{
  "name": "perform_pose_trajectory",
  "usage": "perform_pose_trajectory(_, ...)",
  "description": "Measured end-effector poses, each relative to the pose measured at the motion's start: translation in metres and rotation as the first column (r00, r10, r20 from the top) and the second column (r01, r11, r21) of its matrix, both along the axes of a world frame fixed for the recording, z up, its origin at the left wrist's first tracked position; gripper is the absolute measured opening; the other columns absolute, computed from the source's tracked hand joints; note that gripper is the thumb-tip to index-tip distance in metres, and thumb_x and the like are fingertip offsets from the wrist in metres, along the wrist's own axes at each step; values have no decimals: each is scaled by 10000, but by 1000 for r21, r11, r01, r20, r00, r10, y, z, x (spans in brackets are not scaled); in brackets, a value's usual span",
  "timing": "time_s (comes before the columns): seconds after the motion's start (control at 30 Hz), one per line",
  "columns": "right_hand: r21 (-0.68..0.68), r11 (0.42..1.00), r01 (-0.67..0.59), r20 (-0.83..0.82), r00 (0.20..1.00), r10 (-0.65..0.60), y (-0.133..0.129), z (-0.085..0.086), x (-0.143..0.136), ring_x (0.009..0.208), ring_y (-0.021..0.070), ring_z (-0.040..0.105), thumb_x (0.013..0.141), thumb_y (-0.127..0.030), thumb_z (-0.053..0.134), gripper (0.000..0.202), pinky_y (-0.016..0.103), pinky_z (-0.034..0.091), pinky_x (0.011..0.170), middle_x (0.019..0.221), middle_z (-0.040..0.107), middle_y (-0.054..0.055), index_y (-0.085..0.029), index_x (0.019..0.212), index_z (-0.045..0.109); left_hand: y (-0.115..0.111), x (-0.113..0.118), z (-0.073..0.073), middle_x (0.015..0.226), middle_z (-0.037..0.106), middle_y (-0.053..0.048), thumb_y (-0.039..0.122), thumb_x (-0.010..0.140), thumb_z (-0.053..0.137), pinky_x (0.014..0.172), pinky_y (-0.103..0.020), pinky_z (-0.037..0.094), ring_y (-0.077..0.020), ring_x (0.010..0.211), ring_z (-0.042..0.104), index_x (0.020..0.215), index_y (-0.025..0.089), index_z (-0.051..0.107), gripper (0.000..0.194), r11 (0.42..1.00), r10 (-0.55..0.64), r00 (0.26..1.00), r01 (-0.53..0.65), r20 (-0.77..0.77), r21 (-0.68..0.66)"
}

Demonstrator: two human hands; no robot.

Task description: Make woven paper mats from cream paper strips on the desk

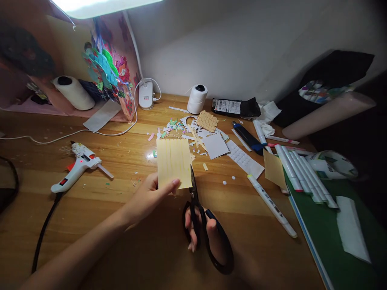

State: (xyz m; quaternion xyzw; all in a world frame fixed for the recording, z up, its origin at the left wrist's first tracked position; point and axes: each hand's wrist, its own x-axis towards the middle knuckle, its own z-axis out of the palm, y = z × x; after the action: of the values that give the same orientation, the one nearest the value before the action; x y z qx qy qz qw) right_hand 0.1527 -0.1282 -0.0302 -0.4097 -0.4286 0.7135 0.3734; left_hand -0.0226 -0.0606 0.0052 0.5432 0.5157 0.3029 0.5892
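Between the thumb and fingers of my left hand [154,191] is a square of pale yellow paper [173,161] marked with several lengthwise lines. My right hand [208,231] has its fingers through the black handles of a pair of scissors [194,193]. The scissor blades point away from me and lie along the paper's right edge; whether they are cutting into it I cannot tell. Beyond the paper lie a woven tan square [207,121], a white square card [215,146] and a scatter of paper scraps [173,127].
A hot glue gun [77,163] lies at left, its black cord running toward me. White markers [302,173] and a roll of tape [331,164] sit at right, near a loose marker [272,205]. Behind stand a thread spool [197,99], a power strip [146,95] and a black package [236,107].
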Motion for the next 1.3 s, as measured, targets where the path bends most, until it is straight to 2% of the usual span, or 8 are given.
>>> perform_pose_trajectory(0.07,-21,999,34,-1,999,-34,-2,-2,-2,326,70,372,652,-872,306,725,200,389,378,402,395,-72,-177,744,490,-1,0,-1,659,537,-6,454,825,545,583,-223,358,-123,638,477,661,146,556,350,1000,-1,1000,1,10,-13)
perform_pose_trajectory(0.27,-94,994,-47,2,999,48,-1,-3,2,291,58,356,628,-872,355,692,176,361,313,396,391,-82,-190,717,436,-3,5,-4,656,519,4,448,825,559,566,-210,341,-108,623,446,681,144,564,337,997,40,997,-36,70,-63)
perform_pose_trajectory(0.43,-12,997,-70,56,996,71,0,-3,7,356,70,404,725,-816,306,662,189,403,395,445,406,-70,-177,780,470,-3,7,-3,616,487,20,442,819,571,544,-202,313,-92,585,410,646,146,535,345,995,71,993,-64,97,-75)
perform_pose_trajectory(0.53,9,995,-96,30,995,96,2,-1,10,383,84,436,730,-821,267,687,215,437,439,468,439,-55,-174,819,480,-2,7,-1,582,455,29,443,805,578,521,-206,300,-92,554,386,618,153,506,353,994,34,996,-25,83,-108)
perform_pose_trajectory(0.77,18,998,-55,127,991,52,4,2,13,347,72,428,784,-763,310,607,176,397,368,438,426,-64,-176,771,468,-2,7,0,599,485,15,459,805,559,539,-220,312,-109,578,417,607,157,524,363,997,3,1000,0,31,-79)
perform_pose_trajectory(0.97,-5,1000,-21,34,999,21,-2,-10,7,341,62,400,757,-786,321,627,172,396,361,446,406,-74,-178,788,471,-2,10,-1,604,497,9,460,791,576,533,-217,320,-107,575,418,624,153,530,352,995,20,996,-11,86,-103)
perform_pose_trajectory(1.1,-29,999,-20,-46,999,19,1,-7,4,349,72,420,709,-835,283,693,207,447,395,459,424,-63,-174,797,474,-5,12,-2,623,506,6,451,795,582,545,-215,332,-106,590,434,652,151,537,336,990,-20,991,38,131,-139)
perform_pose_trajectory(1.3,-10,1000,-9,24,1000,9,6,-2,9,328,60,379,729,-806,335,636,194,423,359,452,400,-75,-183,767,456,-8,13,-5,624,521,-2,483,804,562,544,-218,341,-110,584,445,643,154,539,367,987,-43,991,61,123,-151)
